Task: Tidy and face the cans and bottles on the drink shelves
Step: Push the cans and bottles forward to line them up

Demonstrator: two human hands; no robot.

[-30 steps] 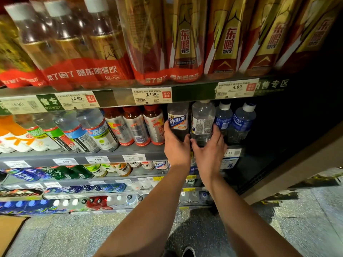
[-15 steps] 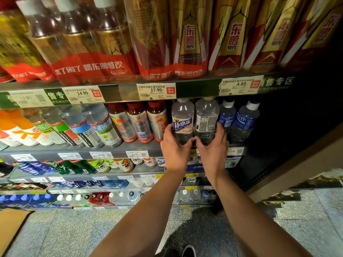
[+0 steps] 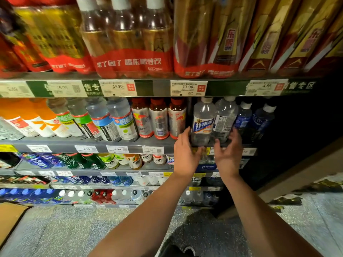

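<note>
2 clear bottles side by side at front edge of 2nd shelf: left bottle [image 3: 202, 121] shows blue-white front label, right bottle [image 3: 225, 120] shows back label with barcode. Left hand [image 3: 186, 154] and right hand [image 3: 229, 154] loose, fingers spread, gripping nothing, just below bottles.

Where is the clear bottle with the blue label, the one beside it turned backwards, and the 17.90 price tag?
blue-label clear bottle [image 3: 202, 125]: head view, label front.
backwards clear bottle [image 3: 223, 123]: head view, printed back label.
17.90 price tag [image 3: 188, 88]: head view, tag middle.
</note>
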